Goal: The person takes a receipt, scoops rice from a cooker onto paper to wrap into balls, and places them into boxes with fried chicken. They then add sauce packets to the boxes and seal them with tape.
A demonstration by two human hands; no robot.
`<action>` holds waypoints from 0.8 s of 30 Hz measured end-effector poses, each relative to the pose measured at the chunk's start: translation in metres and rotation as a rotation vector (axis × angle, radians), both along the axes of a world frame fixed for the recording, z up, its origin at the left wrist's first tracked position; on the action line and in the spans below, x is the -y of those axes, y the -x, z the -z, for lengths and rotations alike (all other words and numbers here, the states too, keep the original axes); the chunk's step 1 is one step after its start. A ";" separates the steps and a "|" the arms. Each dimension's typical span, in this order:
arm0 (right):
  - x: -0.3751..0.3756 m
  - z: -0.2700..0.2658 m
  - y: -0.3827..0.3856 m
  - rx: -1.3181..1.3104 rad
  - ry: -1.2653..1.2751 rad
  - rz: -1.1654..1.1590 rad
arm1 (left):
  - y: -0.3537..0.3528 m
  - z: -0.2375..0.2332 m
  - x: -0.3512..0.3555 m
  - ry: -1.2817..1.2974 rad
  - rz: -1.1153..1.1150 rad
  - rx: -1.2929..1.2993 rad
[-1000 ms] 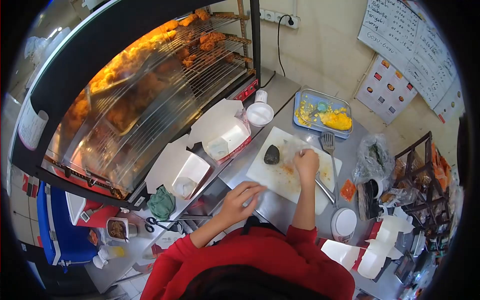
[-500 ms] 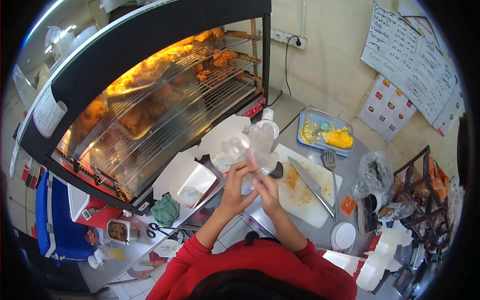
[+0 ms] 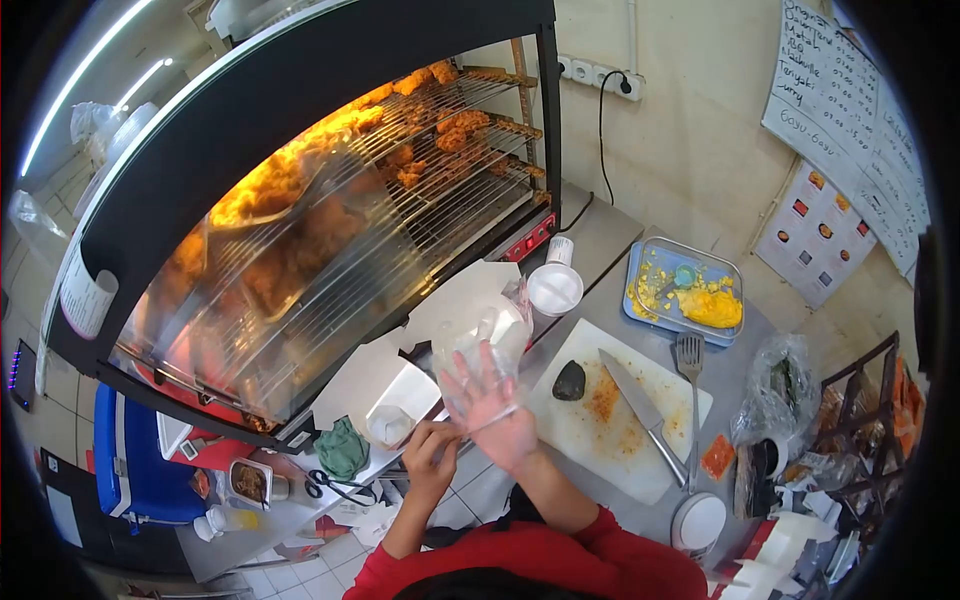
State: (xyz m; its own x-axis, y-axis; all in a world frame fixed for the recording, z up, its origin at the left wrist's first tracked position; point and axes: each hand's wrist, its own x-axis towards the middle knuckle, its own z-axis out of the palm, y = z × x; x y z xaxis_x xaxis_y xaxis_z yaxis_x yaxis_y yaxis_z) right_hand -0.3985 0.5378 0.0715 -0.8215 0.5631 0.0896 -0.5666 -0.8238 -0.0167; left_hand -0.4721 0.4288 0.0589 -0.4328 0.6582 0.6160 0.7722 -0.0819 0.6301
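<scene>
My right hand (image 3: 503, 425) is open, fingers spread and palm showing, inside a thin clear plastic glove (image 3: 478, 372). Pinched at the glove's edge beside the right wrist, my left hand (image 3: 430, 458) has its fingers closed. Just beyond the hands are two white takeaway boxes: one open box (image 3: 375, 365) with a small pale cup or wrapped lump in it, and a second box (image 3: 460, 290) partly hidden behind the glove. To the right lies a white cutting board (image 3: 570, 430) bearing a knife (image 3: 635, 395) and a dark oval object (image 3: 569, 381).
A lit warming cabinet (image 3: 330, 220) with fried chicken fills the left. A blue tray (image 3: 650, 310) of yellow food sits at the back, a slotted turner (image 3: 690, 360) near it. Scissors (image 3: 325, 483) and a green cloth (image 3: 341, 449) lie left; a white-lidded tub (image 3: 698, 522) stands right.
My right hand has moved left and opened, its fingers now spread inside the glove. My left hand has dropped from the fingertips to the glove's edge. The view has shifted slightly.
</scene>
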 end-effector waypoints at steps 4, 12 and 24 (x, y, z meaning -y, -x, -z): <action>-0.004 0.026 0.025 0.348 -0.621 0.172 | -0.010 -0.008 -0.020 -0.021 -0.113 0.045; -0.048 0.013 0.030 0.475 -0.497 0.102 | -0.005 -0.019 -0.045 0.023 -0.077 -0.027; -0.095 -0.001 0.058 -0.124 -0.413 0.135 | 0.032 -0.002 -0.084 -0.054 0.187 0.013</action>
State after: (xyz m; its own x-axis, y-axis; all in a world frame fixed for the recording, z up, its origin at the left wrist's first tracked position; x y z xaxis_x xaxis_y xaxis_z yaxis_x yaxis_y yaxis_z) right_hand -0.4569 0.6332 0.0729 -0.7123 0.5609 0.4220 -0.6867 -0.6811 -0.2539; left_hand -0.5037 0.5127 0.0614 -0.3143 0.6941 0.6476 0.7323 -0.2569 0.6307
